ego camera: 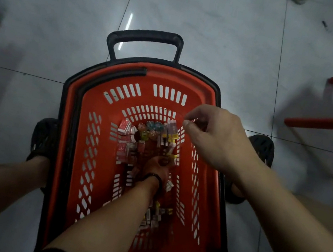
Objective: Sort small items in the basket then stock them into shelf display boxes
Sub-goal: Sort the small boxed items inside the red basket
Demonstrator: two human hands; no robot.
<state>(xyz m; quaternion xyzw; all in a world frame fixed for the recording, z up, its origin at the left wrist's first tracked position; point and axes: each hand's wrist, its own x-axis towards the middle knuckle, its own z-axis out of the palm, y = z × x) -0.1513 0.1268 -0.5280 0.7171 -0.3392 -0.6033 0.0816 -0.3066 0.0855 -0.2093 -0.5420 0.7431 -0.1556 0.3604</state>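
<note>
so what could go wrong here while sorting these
The left hand sits between the red-white packs and the yellow packs, so a sweep may mix them. The basket floor is slotted, so thin pieces might catch or slip through. Dim light could hide labels.
</note>
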